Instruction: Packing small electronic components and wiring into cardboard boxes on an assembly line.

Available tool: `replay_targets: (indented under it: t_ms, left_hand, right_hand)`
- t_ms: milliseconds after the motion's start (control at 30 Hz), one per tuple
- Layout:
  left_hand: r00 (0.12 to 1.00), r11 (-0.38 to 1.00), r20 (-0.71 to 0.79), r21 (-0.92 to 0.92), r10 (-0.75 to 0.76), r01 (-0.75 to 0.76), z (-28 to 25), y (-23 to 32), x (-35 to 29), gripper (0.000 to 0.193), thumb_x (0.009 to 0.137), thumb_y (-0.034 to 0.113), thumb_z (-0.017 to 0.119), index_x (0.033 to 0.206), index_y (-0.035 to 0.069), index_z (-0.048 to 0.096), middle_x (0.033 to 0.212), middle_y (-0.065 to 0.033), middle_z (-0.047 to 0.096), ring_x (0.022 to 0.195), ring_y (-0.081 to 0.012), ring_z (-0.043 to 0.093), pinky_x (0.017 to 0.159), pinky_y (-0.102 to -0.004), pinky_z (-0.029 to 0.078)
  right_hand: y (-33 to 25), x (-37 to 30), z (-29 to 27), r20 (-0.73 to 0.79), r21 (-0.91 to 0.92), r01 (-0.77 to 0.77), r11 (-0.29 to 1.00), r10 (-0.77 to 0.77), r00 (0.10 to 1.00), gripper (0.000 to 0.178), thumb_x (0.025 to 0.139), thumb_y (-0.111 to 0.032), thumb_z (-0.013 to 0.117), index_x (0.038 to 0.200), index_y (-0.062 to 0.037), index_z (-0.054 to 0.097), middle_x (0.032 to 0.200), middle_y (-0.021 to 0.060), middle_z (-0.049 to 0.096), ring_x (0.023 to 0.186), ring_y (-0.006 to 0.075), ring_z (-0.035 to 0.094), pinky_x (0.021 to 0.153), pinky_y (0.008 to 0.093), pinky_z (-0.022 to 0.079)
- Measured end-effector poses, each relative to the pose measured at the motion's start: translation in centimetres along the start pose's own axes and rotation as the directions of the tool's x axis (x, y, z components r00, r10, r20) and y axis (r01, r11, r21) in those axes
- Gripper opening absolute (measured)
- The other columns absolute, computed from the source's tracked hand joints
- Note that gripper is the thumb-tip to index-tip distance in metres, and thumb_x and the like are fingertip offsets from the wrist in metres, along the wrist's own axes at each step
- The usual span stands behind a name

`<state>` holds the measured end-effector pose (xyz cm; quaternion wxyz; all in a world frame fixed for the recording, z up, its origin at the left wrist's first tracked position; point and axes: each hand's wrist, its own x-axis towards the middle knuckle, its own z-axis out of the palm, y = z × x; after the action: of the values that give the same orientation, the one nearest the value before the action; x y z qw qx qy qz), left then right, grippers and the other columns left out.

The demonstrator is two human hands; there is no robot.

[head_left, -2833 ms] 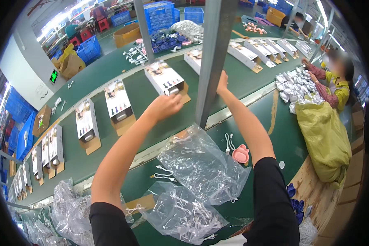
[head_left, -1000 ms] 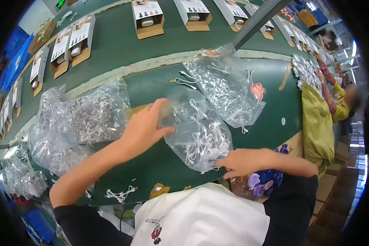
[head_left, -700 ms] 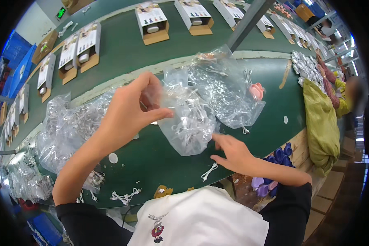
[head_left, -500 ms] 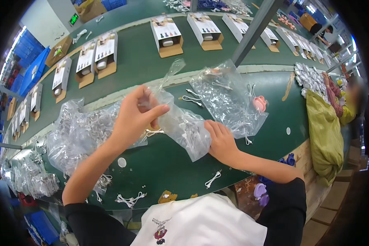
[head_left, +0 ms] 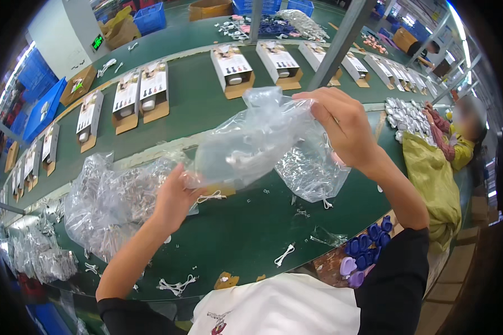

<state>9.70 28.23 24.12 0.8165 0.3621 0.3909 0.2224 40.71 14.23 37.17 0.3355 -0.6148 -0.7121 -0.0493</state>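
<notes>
A clear plastic bag [head_left: 235,153] with white cables inside is stretched sideways above the green table. Its upper right end is pinched by my right hand [head_left: 349,128], raised and with fingers bent over the plastic. At the lower left corner, my left hand [head_left: 176,195] grips the film between thumb and fingers. Behind and below the right hand lies another clear bag [head_left: 313,176] on the table. Left of my left hand rests a big heap of clear bags [head_left: 109,201] packed with white cables. One loose white cable [head_left: 211,196] lies just beside my left fingers.
Open printed boxes [head_left: 232,70] stand in a row on the green belt beyond. Loose white cables [head_left: 285,254] lie near the table's front edge. Dark blue plastic parts [head_left: 369,245] sit at the lower right. A co-worker [head_left: 458,131] is at the far right, near a yellow-green sack [head_left: 430,184].
My right hand has risen up and to the right, pulling the bag out lengthwise. My left hand has come down to its lower left corner. The belt boxes appear shifted.
</notes>
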Motion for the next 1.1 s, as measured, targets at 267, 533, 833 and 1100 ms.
replay_targets:
  t_ms: [267,533,833,1100]
  left_hand:
    - [0.934,0.99,0.356,-0.14,0.026,0.026,0.4,-2.1,0.2,0.038,0.094,0.037,0.045,0.102,0.003,0.058,0.126,-0.0148,0.055,0.121,-0.0268,0.048,0.106,-0.0382,0.033]
    - [0.692,-0.451,0.667,0.725,0.275,-0.52,3.3,-5.2,2.3,0.058,0.072,0.013,0.073,0.125,0.013,0.05,0.119,-0.01,0.052,0.11,-0.0278,0.052,0.089,-0.0375,0.041]
    - [0.608,-0.543,0.721,0.673,0.331,-0.503,3.3,-4.2,4.1,0.026,0.071,0.013,0.07,0.095,0.009,0.06,0.09,-0.0048,0.058,0.085,-0.0232,0.058,0.08,-0.0378,0.041]
    - [0.561,-0.68,0.809,0.513,0.177,-0.524,4.2,-3.7,3.4,0.011,0.074,0.015,0.062,0.08,0.006,0.059,0.092,-0.0085,0.059,0.089,-0.0239,0.057,0.082,-0.0388,0.042]
  right_hand:
    - [-1.5,0.7,-1.4,-0.356,-0.187,-0.025,0.982,-0.044,0.934,0.027,0.092,-0.017,0.059,0.072,0.001,0.058,0.057,0.0105,0.047,0.047,0.0234,0.041,0.046,0.0323,0.033]
    - [3.4,-4.8,-5.8,-0.332,-0.342,-0.447,0.827,0.339,0.88,0.029,0.094,-0.023,0.055,0.08,0.0013,0.064,0.052,0.0052,0.048,0.049,0.0079,0.044,0.048,0.0271,0.033]
    - [9.6,-11.1,-2.0,-0.336,-0.635,-0.38,0.673,0.202,0.92,0.024,0.084,-0.023,0.062,0.098,-0.0041,0.064,0.104,0.0172,0.061,0.089,0.0326,0.061,0.078,0.0397,0.047]
    - [2.8,-14.5,14.3,0.303,-0.368,0.458,0.81,-0.361,0.882,0.01,0.069,-0.018,0.057,0.073,-0.0086,0.057,0.078,0.0028,0.055,0.086,0.0188,0.054,0.083,0.0322,0.042]
